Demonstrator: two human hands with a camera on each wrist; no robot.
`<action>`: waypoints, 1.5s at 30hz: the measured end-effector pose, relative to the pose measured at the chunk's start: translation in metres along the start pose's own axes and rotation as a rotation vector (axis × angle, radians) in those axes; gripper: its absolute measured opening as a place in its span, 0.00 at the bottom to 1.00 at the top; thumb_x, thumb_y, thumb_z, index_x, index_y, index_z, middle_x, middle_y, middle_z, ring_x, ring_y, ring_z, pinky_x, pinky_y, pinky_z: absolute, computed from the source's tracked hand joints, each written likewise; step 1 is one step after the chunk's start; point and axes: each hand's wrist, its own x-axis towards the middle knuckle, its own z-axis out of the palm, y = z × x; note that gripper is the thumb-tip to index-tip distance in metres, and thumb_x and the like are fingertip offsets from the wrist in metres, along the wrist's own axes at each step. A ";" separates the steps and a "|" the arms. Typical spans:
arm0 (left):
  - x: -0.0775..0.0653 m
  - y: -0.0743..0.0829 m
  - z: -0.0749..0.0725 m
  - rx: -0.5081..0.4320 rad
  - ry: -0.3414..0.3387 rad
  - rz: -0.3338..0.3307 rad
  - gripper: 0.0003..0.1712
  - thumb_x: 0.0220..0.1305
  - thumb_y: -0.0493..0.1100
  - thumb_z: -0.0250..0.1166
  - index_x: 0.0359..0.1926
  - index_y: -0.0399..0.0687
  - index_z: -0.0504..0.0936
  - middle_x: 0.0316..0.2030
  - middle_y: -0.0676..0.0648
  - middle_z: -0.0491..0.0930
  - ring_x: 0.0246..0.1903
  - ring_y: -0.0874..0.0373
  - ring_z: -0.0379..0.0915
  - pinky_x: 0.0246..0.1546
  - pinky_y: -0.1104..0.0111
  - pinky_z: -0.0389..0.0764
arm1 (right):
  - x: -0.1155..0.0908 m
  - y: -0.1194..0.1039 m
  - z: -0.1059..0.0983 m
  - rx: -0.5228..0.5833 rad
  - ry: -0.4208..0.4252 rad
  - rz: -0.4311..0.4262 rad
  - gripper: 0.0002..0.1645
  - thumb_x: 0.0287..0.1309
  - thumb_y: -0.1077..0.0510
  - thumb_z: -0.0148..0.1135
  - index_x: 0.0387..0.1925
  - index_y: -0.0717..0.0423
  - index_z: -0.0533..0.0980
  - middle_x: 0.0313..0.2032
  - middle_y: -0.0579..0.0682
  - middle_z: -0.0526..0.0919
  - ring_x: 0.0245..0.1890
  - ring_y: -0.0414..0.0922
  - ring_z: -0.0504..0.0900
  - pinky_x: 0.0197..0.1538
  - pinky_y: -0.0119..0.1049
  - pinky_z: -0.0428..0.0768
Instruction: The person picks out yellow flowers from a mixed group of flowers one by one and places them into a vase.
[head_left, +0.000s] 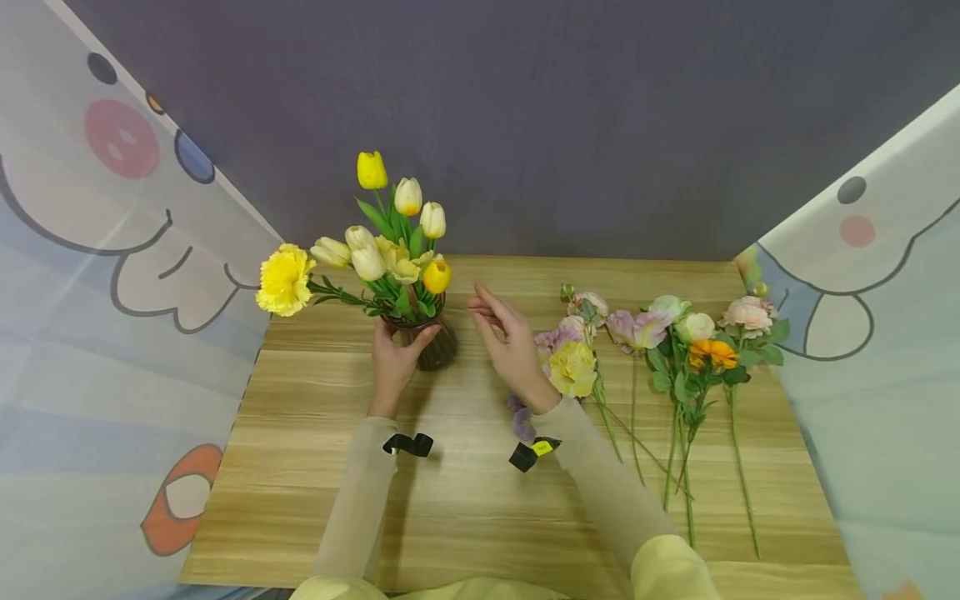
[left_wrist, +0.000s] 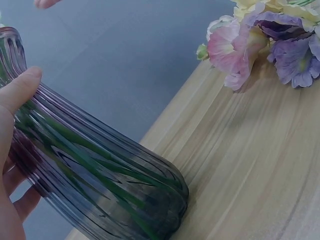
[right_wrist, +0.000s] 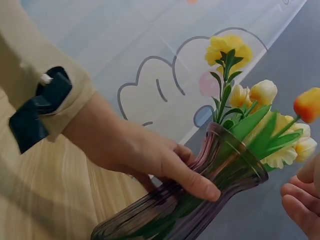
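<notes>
My left hand (head_left: 393, 367) grips a ribbed, purple-tinted glass vase (head_left: 438, 347) just below its flared rim, thumb across the near side. Green stems show through the glass (left_wrist: 110, 165) in the left wrist view. Out of the mouth rise white and yellow tulips (head_left: 408, 197), pale yellow open blooms and an orange-yellow tulip (head_left: 437, 275). A yellow carnation (head_left: 285, 280) leans far out to the left. To the right of the vase my right hand (head_left: 516, 346) is raised with nothing in it, its fingers extended loosely towards the flowers.
Loose artificial flowers lie on the right of the wooden table (head_left: 315, 500): a yellow bloom (head_left: 573, 369), purple ones (head_left: 641, 329), an orange one (head_left: 712, 355) and a pale pink one (head_left: 747, 317). A dark wall (head_left: 525, 125) stands behind; printed curtains (head_left: 67, 333) hang on both sides.
</notes>
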 end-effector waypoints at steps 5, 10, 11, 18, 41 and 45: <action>0.000 0.000 0.000 -0.005 0.008 0.008 0.43 0.48 0.37 0.73 0.64 0.37 0.63 0.57 0.37 0.71 0.57 0.51 0.66 0.60 0.52 0.65 | -0.017 0.001 -0.009 -0.084 0.052 -0.002 0.20 0.58 0.75 0.54 0.53 0.74 0.72 0.41 0.66 0.80 0.42 0.55 0.79 0.48 0.40 0.80; 0.002 -0.007 0.001 -0.017 0.018 0.000 0.43 0.47 0.37 0.73 0.64 0.38 0.63 0.57 0.37 0.72 0.58 0.50 0.66 0.61 0.52 0.64 | -0.031 0.007 -0.019 -0.107 0.078 0.028 0.16 0.58 0.75 0.54 0.49 0.74 0.74 0.39 0.64 0.81 0.39 0.54 0.79 0.45 0.39 0.80; 0.003 -0.012 0.001 -0.025 0.019 -0.001 0.43 0.47 0.37 0.73 0.64 0.38 0.63 0.58 0.37 0.72 0.58 0.51 0.66 0.61 0.52 0.64 | -0.034 0.008 -0.021 -0.112 0.082 0.033 0.16 0.58 0.75 0.54 0.48 0.75 0.74 0.39 0.64 0.81 0.39 0.54 0.79 0.44 0.39 0.80; 0.006 -0.035 0.002 -0.049 0.023 -0.008 0.44 0.46 0.44 0.75 0.64 0.47 0.65 0.57 0.44 0.73 0.57 0.55 0.66 0.61 0.56 0.64 | -0.052 0.024 -0.035 -0.181 0.135 0.030 0.13 0.55 0.77 0.55 0.44 0.75 0.76 0.37 0.66 0.81 0.35 0.54 0.79 0.36 0.45 0.79; 0.002 -0.003 0.000 -0.034 0.007 0.003 0.43 0.49 0.40 0.73 0.65 0.42 0.63 0.59 0.40 0.71 0.58 0.54 0.65 0.61 0.53 0.64 | -0.132 0.073 -0.092 -0.321 0.345 0.223 0.11 0.60 0.73 0.52 0.44 0.74 0.76 0.32 0.67 0.77 0.25 0.46 0.70 0.24 0.25 0.64; 0.001 -0.003 0.001 -0.040 0.005 0.000 0.42 0.49 0.40 0.72 0.65 0.42 0.63 0.59 0.40 0.71 0.58 0.53 0.66 0.61 0.53 0.64 | -0.153 0.097 -0.101 -0.376 0.376 0.247 0.11 0.61 0.70 0.54 0.44 0.69 0.78 0.34 0.63 0.79 0.27 0.42 0.71 0.25 0.24 0.65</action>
